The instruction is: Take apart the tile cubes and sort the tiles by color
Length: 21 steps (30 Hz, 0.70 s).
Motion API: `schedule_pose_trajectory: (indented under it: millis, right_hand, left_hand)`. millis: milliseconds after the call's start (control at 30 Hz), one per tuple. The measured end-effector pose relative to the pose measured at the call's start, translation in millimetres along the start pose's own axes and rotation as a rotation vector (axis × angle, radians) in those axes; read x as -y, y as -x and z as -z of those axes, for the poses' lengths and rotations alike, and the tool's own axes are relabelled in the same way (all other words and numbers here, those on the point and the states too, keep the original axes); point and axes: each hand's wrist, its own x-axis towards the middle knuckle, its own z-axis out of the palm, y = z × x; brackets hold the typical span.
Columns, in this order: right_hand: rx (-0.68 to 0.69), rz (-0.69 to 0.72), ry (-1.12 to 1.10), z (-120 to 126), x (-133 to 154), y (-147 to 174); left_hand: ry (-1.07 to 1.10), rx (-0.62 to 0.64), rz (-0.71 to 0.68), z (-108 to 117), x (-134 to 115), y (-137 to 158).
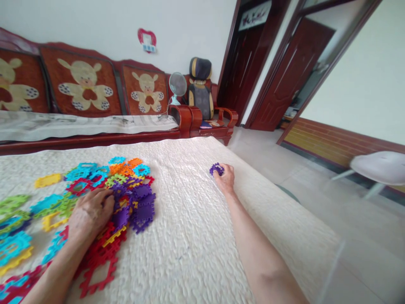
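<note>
Out on the right part of the quilted cloth, my right hand [226, 176] pinches a purple interlocking plastic piece [215, 169] with a notched edge and an open middle. Over at the left, my left hand [91, 211] rests on a heap of similar pieces, its fingers curled down. Purple squares [144, 212] lie just right of those fingertips, and red frame pieces [100, 274] are below the hand. What the left fingers grip, if anything, is hidden. Blue pieces [84, 171], green and orange ones spread around the heap, some overlapping.
A cream quilted cloth [183, 236] covers the table, whose right edge slopes down beside the tiled floor. Behind stands a red wooden sofa [186, 120] with bear-patterned cushions and a small fan [177, 84]. A white stool [379, 166] is at the far right.
</note>
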Motion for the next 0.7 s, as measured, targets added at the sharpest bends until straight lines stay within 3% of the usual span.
schedule_pose_trajectory:
  millis: [700]
  right_hand:
    - [0.098,-0.152,0.146,-8.5,-7.7,5.8]
  left_hand:
    - [0.063,-0.019,0.0,5.1,-6.0,-0.6]
